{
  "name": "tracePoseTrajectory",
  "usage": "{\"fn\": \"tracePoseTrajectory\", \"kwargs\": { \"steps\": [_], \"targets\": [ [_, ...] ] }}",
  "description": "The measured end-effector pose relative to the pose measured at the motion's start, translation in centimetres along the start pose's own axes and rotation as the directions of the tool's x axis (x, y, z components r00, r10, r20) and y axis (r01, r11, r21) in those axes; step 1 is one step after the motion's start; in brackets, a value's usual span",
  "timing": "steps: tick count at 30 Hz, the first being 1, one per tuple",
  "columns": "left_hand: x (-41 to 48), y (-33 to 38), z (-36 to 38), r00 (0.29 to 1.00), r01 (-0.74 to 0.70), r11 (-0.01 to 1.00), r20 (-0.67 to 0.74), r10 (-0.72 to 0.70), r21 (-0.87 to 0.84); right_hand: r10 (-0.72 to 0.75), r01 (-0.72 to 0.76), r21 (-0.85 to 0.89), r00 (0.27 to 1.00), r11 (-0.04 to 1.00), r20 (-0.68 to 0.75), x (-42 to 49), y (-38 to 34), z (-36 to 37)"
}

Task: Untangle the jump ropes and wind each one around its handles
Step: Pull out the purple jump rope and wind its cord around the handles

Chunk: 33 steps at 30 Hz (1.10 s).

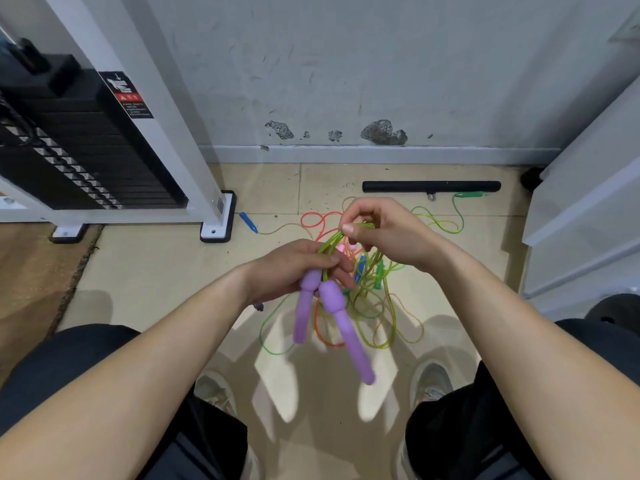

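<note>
Firmly held: green rope (330, 239) above the floor tangle (375, 306).
The left hand (294, 265) gripped both purple handles (341, 317); the right hand (388, 233) fingers (349, 230) pinched its loops.

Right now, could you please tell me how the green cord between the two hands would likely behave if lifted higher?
Probably floppy: the green cord bends in loops between the left hand and right hand. Likely light, since the right hand pinches it with fingertips alone. It may snag, as strands seem to trail into the tangle on the floor.
</note>
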<state>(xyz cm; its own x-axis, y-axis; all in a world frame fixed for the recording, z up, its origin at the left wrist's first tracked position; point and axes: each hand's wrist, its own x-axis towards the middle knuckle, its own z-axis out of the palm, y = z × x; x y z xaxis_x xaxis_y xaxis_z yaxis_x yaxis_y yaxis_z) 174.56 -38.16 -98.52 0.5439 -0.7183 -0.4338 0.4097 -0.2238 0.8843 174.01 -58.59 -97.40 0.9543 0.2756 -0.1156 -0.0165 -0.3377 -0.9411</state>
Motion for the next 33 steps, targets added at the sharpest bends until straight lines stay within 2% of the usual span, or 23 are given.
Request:
{"fn": "tracePoseTrajectory", "kwargs": {
  "steps": [4,7,14,17,22,25,27,29,33],
  "targets": [
    [-0.1,-0.2,0.2,0.995,0.020,0.969,0.098,0.004,-0.245,-0.051,0.050,-0.006,0.998,0.999,-0.041,0.1,0.0,-0.2],
    [-0.3,-0.5,0.3,0.992,0.075,0.927,0.121,-0.032,-0.367,-0.021,0.019,-0.088,0.999,0.996,-0.026,0.1,-0.2,-0.8],
    [-0.3,-1.0,0.4,0.973,0.120,0.915,0.228,-0.032,-0.384,0.033,-0.061,-0.325,0.995,0.944,-0.091,0.0,0.1,-2.1],
    [-0.3,-1.2,0.5,0.980,0.092,0.916,0.198,-0.014,-0.391,0.040,-0.095,-0.410,0.989,0.907,-0.142,-0.3,-0.2,-3.2],
    [-0.3,-1.2,0.3,0.979,0.088,0.916,0.202,-0.008,-0.391,0.051,-0.074,-0.398,0.996,0.914,-0.067,-0.7,-0.5,-3.2],
    [-0.1,-1.6,0.3,0.984,0.071,0.936,0.178,-0.010,-0.343,0.176,-0.101,-0.347,0.965,0.932,0.192,-1.0,-0.7,-2.6],
    [-0.1,-1.8,0.3,0.987,0.059,0.954,0.159,-0.012,-0.293,0.160,-0.069,-0.312,0.948,0.947,0.274,-1.1,-0.5,-1.7],
    [-0.1,-2.0,0.1,0.991,0.041,0.965,0.136,-0.005,-0.259,0.097,-0.026,-0.269,0.962,0.963,0.253,-1.0,-0.2,-1.0],
    [0.0,-1.9,0.1,0.994,-0.018,0.975,0.104,0.042,-0.220,0.088,-0.045,-0.208,0.975,0.977,0.202,-0.8,0.5,-0.9]
  ]
}}
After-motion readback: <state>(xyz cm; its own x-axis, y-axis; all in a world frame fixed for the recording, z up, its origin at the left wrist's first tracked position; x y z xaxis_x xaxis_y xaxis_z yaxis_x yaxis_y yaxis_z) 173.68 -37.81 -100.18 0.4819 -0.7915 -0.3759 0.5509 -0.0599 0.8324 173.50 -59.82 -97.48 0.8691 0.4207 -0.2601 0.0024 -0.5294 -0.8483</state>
